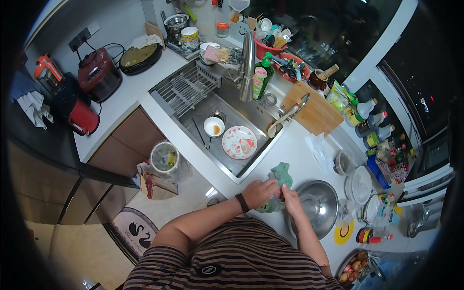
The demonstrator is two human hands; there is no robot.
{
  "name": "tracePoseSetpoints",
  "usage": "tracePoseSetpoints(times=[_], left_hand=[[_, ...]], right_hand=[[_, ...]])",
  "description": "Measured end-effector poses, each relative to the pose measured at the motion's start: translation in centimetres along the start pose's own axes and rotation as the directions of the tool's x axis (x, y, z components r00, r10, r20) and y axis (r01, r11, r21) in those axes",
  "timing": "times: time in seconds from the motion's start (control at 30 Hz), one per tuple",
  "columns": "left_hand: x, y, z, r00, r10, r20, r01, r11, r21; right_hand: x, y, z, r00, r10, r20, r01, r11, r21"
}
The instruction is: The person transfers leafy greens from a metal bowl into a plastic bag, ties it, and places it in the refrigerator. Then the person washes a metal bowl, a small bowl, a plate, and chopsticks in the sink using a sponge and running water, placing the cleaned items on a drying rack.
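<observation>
Over the white countertop in front of me, my left hand [261, 194], with a dark band at its wrist, and my right hand [291, 203] meet, fingers closed on a thin green plastic bag [281, 174]. Part of the bag rises beyond my fingers and another part hangs below them. Something reddish shows between my fingertips, too small to name. Just right of my right hand stands a large stainless steel bowl [319, 206]. The metal sink [235, 168] lies ahead to the left; in it are a patterned plate [239, 142], a small white bowl [214, 127] with brown residue and chopsticks.
A wooden cutting board [315, 108] lies behind the sink's right end, near a white tissue [322, 152]. Plastic containers [359, 185] and stacked plates line the right side. Bottles stand along the window. A lined trash bin [164, 159] is on the floor at left.
</observation>
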State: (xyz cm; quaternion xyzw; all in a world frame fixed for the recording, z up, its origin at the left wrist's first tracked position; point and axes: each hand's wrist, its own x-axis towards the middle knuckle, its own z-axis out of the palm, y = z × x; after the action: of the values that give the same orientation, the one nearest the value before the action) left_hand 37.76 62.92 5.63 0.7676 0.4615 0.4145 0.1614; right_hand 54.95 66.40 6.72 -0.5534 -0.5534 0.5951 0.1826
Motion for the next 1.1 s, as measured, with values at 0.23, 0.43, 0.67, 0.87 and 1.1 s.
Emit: tracePoseSetpoints(times=[0.23,0.43,0.67,0.87,1.1], left_hand=[[-0.3,-0.1,-0.2,0.995,-0.008,-0.095,0.011,0.999,0.034],[-0.8,-0.7,-0.5,0.997,-0.006,-0.076,0.019,0.986,0.166],[-4.6,-0.8,-1.6,0.971,-0.225,0.077,0.222,0.974,0.045],[-9.7,-1.7,-3.0,0.865,-0.459,0.201,0.469,0.883,-0.001],[-10.8,-2.3,-3.6,0.859,-0.462,0.219,0.498,0.854,-0.152]], right_hand=[[-0.5,-2.5,1.2,0.998,0.047,0.043,-0.058,0.951,0.304],[0.6,-1.6,2.1,0.991,-0.066,-0.113,0.102,0.932,0.347],[2.4,2.6,-1.0,0.963,0.172,-0.208,-0.002,0.774,0.633],[2.7,5.5,-0.1,0.932,0.318,-0.176,-0.081,0.655,0.752],[1.7,2.3,1.7,0.954,0.279,-0.105,-0.04,0.468,0.883]])
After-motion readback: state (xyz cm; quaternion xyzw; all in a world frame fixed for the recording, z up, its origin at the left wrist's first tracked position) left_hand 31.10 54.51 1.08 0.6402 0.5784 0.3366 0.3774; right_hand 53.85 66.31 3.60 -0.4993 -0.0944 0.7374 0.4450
